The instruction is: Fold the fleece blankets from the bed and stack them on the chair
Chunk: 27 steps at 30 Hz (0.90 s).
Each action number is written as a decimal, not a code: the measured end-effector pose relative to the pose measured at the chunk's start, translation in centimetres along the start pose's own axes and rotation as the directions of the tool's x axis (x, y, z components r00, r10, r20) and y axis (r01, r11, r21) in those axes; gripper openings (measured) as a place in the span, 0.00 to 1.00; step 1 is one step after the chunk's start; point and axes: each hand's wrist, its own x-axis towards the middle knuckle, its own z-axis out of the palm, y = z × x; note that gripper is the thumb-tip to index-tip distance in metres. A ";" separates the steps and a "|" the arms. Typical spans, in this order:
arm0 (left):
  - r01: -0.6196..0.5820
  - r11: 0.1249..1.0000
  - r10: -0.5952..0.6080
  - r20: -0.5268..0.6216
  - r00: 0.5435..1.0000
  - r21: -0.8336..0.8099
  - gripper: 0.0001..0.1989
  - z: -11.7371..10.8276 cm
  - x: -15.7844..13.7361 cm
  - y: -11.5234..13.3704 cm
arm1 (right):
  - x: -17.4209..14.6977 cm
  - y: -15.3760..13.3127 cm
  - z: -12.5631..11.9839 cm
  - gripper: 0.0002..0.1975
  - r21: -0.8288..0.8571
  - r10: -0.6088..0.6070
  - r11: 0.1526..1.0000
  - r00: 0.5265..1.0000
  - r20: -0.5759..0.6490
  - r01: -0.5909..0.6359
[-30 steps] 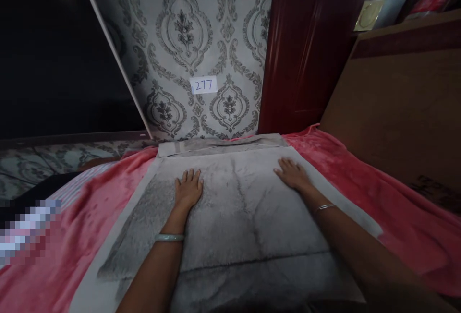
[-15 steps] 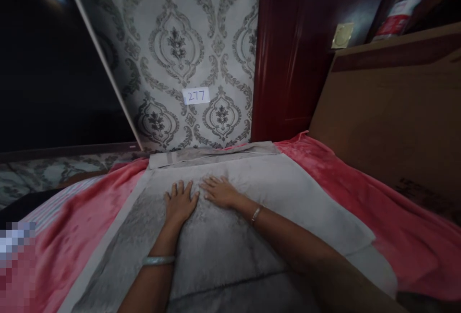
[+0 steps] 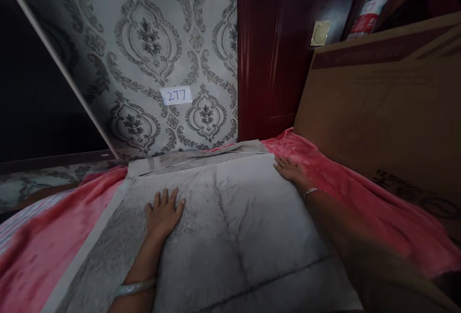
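A grey mat-like cloth (image 3: 209, 236) with dark crease-like lines lies spread in front of me, a folded strip (image 3: 194, 158) along its far edge. My left hand (image 3: 163, 211) rests flat on its left part, fingers spread, a pale bangle (image 3: 135, 287) on that wrist. At the cloth's far right corner is my right hand (image 3: 290, 169), fingers stretched out, at the border with the red blanket (image 3: 345, 183) underneath. It wears a thin silver bracelet (image 3: 312, 191). Neither hand grips anything that I can see.
A large cardboard box (image 3: 374, 111) stands on the right, a plastic bottle (image 3: 367, 15) behind its top edge. Ahead are patterned wallpaper (image 3: 151, 44) with a paper label reading 277 (image 3: 177, 95) and a dark red door frame (image 3: 266, 63). A black screen (image 3: 39, 97) is at left.
My right hand has moved right, from the middle of the cloth to its far right corner. The left hand stays flat on the cloth. The view has shifted to the right.
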 end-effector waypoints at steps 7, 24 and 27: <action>-0.008 1.000 0.008 -0.011 1.000 -0.012 0.32 -0.1 -0.6 0.3 | -5.4 -10.0 -1.2 0.30 -0.008 -0.200 0.980 0.978 -0.063 0.199; -0.042 0.996 0.038 -0.051 0.998 -0.073 0.33 0.6 -0.4 -0.1 | -15.5 1.7 2.1 0.33 -0.089 -0.017 0.996 1.000 0.023 0.019; -0.050 0.997 0.043 -0.097 0.994 -0.065 0.32 0.7 -0.6 0.0 | -15.8 6.8 1.7 0.32 -0.114 0.180 0.976 0.982 -0.052 -0.185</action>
